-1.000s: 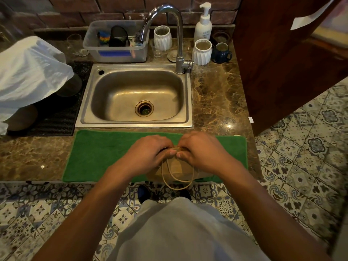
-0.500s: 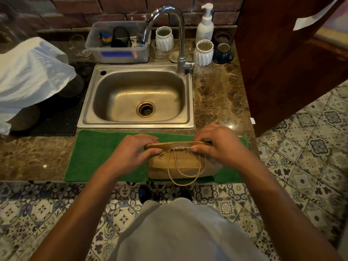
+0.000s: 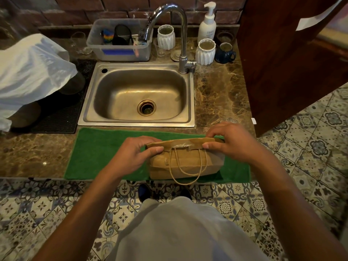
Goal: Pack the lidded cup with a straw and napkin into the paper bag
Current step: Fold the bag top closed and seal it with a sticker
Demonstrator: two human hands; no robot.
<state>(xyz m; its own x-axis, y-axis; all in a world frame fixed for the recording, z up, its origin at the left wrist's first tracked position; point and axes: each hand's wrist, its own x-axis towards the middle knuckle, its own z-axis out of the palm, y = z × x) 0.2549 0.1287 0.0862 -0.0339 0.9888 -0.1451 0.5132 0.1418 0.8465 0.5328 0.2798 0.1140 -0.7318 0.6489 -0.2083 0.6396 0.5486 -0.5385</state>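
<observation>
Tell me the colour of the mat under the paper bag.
Green; the mat under the brown paper bag shows best in the head view.

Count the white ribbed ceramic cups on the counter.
2. One white ribbed ceramic cup stands behind the chrome faucet, left of its post; the other sits right of it, beside the dark blue mug.

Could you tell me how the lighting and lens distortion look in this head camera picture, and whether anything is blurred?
Head view: dim, warm light; bright glare on the faucet and small highlights on the marble counter. Wide-angle bending curves the counter's front edge and floor tiles. The paper bag and both hands, left hand and right hand, look sharp; the corners are softer.
</observation>
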